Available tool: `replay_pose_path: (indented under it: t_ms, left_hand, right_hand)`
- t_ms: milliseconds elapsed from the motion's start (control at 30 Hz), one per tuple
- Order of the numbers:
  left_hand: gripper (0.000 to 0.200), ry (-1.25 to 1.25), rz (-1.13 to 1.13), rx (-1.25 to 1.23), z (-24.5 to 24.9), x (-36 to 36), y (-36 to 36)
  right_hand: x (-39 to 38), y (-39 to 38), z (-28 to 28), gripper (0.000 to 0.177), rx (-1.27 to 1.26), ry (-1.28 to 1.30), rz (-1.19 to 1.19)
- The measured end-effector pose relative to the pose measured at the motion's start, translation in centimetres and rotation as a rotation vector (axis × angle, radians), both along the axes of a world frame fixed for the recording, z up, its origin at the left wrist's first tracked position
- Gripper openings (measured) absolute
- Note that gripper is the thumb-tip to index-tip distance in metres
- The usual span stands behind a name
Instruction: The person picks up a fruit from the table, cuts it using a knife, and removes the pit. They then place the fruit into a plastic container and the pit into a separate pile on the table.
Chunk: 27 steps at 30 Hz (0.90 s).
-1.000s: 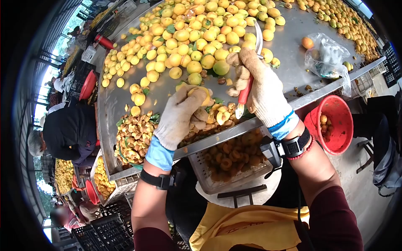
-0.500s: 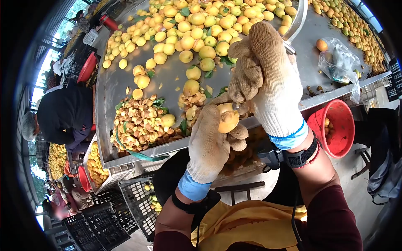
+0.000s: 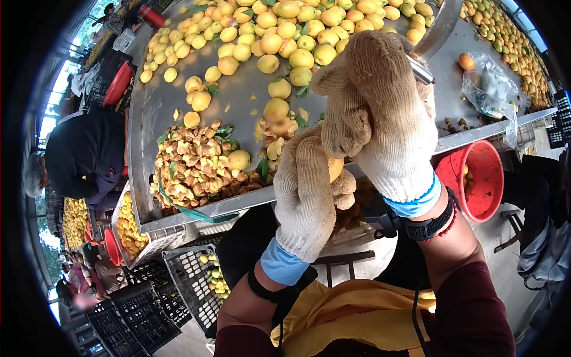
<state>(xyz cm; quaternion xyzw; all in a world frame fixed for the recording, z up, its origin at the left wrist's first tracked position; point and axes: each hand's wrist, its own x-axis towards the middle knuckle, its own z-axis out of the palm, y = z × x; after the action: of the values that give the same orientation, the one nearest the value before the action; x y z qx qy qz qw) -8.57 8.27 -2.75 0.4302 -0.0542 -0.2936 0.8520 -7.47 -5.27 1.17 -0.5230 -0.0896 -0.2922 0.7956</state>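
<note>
My left hand (image 3: 309, 187), in a tan-and-white knit glove, is closed round a yellow apricot (image 3: 336, 169), mostly hidden by the gloves. My right hand (image 3: 377, 101), gloved alike, is shut on a metal tool (image 3: 421, 70); its round steel end and a curved band stick out past the knuckles. Its working end is hidden between the hands. Both hands meet over the front edge of a steel table (image 3: 238, 104). Just left of them lies a pile of brown and yellow fruit pieces (image 3: 193, 166), with a whole apricot (image 3: 239, 159) on it.
Many whole apricots (image 3: 285, 30) with leaves cover the table's far part. A plastic bag (image 3: 491, 89) lies at the right. A red bucket (image 3: 479, 190) stands below the right edge, a black crate (image 3: 193, 285) at lower left. A person in dark clothes (image 3: 89, 157) bends at the left.
My right hand has come down and in over the left hand, covering most of the apricot, which showed plainly before. The left hand has turned slightly, and the view has shifted a little.
</note>
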Motion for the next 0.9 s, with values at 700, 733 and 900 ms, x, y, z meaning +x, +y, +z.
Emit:
replay_pose_path:
  t_ms: [700, 733, 900]
  left_hand:
    - [0.024, -0.049, -0.026, 0.198, -2.1, 3.0, -1.2]
    - [0.023, 0.06, -0.079, 0.129, -2.1, 3.6, -1.0]
    - [0.029, -0.162, -0.178, 0.244, -4.4, 3.9, -0.6]
  right_hand:
    - [4.4, -3.9, -4.2, 0.027, -0.176, -0.296, 0.305]
    - [4.1, -3.8, -4.2, 0.027, -0.221, -0.231, 0.281]
    - [2.8, -2.8, -4.2, 0.041, -0.428, 0.107, 0.163]
